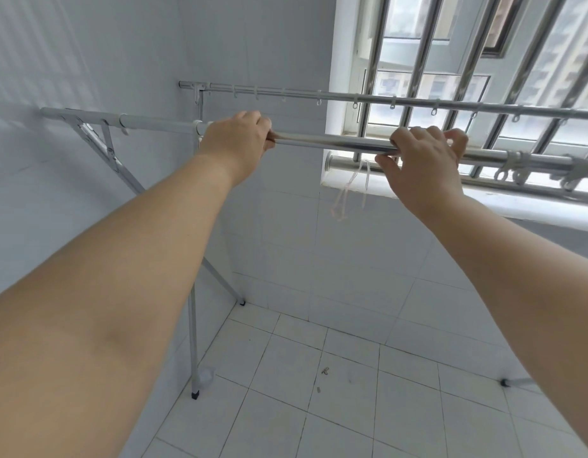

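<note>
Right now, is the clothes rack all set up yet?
Almost. Done: the rack stands on its legs, and the far rail is up. In hand: the left hand and right hand grip the shiny near rail beside its white sleeve. Left: probably setting that rail; no clothes hang yet.

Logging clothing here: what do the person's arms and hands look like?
The left forearm and right forearm are bare, no sleeves in view. The left hand and right hand wear no gloves; neither wrist shows a watch or bracelet.
</note>
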The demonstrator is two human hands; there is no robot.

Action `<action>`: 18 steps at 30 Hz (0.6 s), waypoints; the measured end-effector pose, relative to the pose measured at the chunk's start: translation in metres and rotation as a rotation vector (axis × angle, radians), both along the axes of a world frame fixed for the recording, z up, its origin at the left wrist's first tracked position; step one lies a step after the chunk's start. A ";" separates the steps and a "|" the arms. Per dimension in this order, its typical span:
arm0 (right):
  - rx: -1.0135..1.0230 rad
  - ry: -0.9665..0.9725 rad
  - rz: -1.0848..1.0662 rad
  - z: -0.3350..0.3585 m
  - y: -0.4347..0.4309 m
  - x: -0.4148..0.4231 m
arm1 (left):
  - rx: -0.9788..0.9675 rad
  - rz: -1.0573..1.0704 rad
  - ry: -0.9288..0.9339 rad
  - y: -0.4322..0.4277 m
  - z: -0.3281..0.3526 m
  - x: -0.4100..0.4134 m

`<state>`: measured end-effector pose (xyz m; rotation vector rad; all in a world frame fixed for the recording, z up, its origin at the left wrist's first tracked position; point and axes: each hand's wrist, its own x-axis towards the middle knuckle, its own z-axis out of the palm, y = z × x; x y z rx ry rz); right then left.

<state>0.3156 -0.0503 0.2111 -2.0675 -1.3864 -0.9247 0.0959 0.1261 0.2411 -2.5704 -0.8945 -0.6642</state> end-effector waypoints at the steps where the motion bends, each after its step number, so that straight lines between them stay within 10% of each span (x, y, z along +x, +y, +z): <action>1: -0.012 0.008 0.003 0.000 0.003 -0.002 | -0.001 0.004 -0.001 0.003 0.000 -0.001; 18: -0.205 0.022 -0.065 0.003 -0.003 -0.008 | -0.093 0.077 -0.061 -0.006 -0.005 0.003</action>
